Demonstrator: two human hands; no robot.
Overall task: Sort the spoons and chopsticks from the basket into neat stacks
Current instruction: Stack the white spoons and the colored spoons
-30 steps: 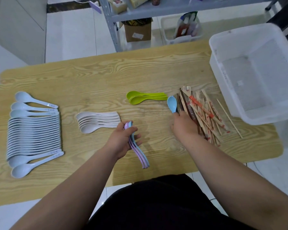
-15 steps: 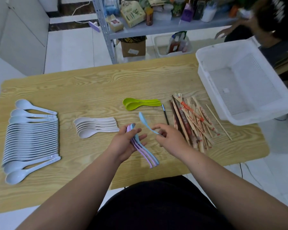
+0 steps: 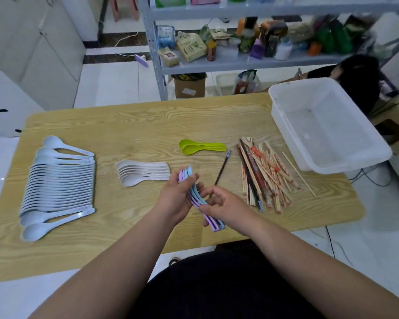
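Now the spoon bundle [image 3: 195, 195], a nested stack of purple and light blue plastic spoons, sits between our two hands just above the near edge of the counter [image 3: 148, 125]. Our left hand [image 3: 174, 200] wraps its fingers around the upper handles just below the bowls. Our right hand [image 3: 225, 207] curls its lower fingers [image 3: 207, 193] around the handle ends, with the index finger looser. These spoons look light, stiff and smooth, so we judge they will slide against each other if squeezed unevenly. The best hold is probably across the handles, where they nest tightest, with the bowls left free to line up. The green spoons [image 3: 200, 147], the white spoons [image 3: 143, 172] and the pale blue row [image 3: 60, 180] lie in their own stacks on the counter. The chopstick pile [image 3: 265, 176] lies loose beside the basket [image 3: 288, 134], where we see nothing left to sort. One dark chopstick [image 3: 221, 169] lies apart from the pile. Half a second ago our right hand pinched a single blue spoon, tilted and clear of the bundle. That spoon is no longer separate, and we judge it has joined the bundle, since the right hand has moved onto the handles. A second ago that hand was at the edge of the chopstick pile, taking the spoon up.
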